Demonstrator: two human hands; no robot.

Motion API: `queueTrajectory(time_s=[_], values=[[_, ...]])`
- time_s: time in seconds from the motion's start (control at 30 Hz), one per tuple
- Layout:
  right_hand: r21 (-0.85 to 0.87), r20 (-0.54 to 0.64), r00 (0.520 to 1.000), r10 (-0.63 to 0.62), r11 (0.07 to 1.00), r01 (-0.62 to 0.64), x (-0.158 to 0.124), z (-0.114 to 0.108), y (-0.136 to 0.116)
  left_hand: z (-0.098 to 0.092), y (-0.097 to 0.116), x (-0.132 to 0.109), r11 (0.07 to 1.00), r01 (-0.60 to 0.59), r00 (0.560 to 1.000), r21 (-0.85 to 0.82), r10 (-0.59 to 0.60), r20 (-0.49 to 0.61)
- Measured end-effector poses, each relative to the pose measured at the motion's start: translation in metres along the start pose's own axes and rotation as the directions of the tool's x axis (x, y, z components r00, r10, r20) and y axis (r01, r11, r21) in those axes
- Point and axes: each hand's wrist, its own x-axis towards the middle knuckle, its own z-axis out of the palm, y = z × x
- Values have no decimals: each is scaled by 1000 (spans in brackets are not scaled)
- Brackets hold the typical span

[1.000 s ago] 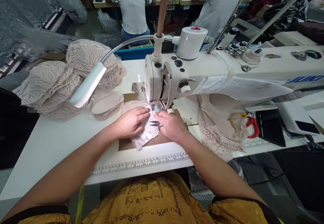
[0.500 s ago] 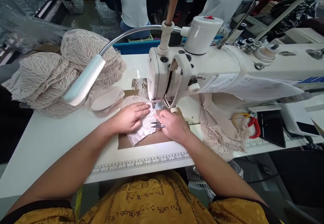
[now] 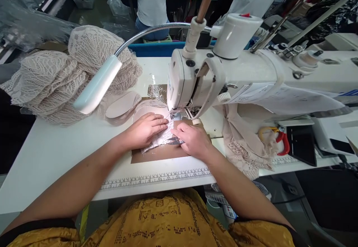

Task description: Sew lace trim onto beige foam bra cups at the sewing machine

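Under the needle of a white sewing machine (image 3: pixel 183 79) lies a piece of pale lace fabric (image 3: pixel 158 141). My left hand (image 3: pixel 147 129) rests flat on this lace, fingers stretched toward the presser foot. Small thread snips (image 3: pixel 175 141) sit in my right hand (image 3: pixel 194 139), their dark blades pointing left over the lace's right edge. The right thumb and forefinger are close to the fabric beside the foot. Both hands partly cover the lace, and the needle tip is hard to make out.
Stacked lace cups (image 3: pixel 47 83) stand left, behind a lamp head (image 3: pixel 97 85) on a bent neck. A printed ruler (image 3: pixel 156 180) runs along the table's front edge. Right are beige fabric (image 3: pixel 243 142), red-and-yellow scissors (image 3: pixel 283 142) and a dark tablet (image 3: pixel 301 144). A person (image 3: pixel 152 1) sits beyond.
The lace has moved away from me under the needle, so less of it shows near my hands. My hands stay nearly in place. The view has shifted slightly, moving the machine right.
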Motion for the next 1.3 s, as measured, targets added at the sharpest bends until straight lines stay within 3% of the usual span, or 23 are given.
queueTrajectory(time_s=[0.27,0.7,0.93,1.03,1.17,1.3], values=[[-15,51,996,72,997,-72,5,-3,-5,5,-8,-2,1000,-8,998,-2,7,-55],[-26,-41,979,199,979,-200,11,0,-10,6,-9,0,993,101,990,53,-95,-107],[-4,-47,977,209,978,-209,11,0,-9,2,-2,3,932,302,953,200,-289,-95],[26,-63,985,158,987,-156,9,0,-9,-6,11,6,895,363,929,259,-370,-25],[197,-96,993,-61,977,79,6,-2,-7,-24,41,-2,878,395,892,269,-437,116],[431,-77,979,-191,879,205,0,-4,-5,-46,63,-18,906,424,881,-10,-410,235]])
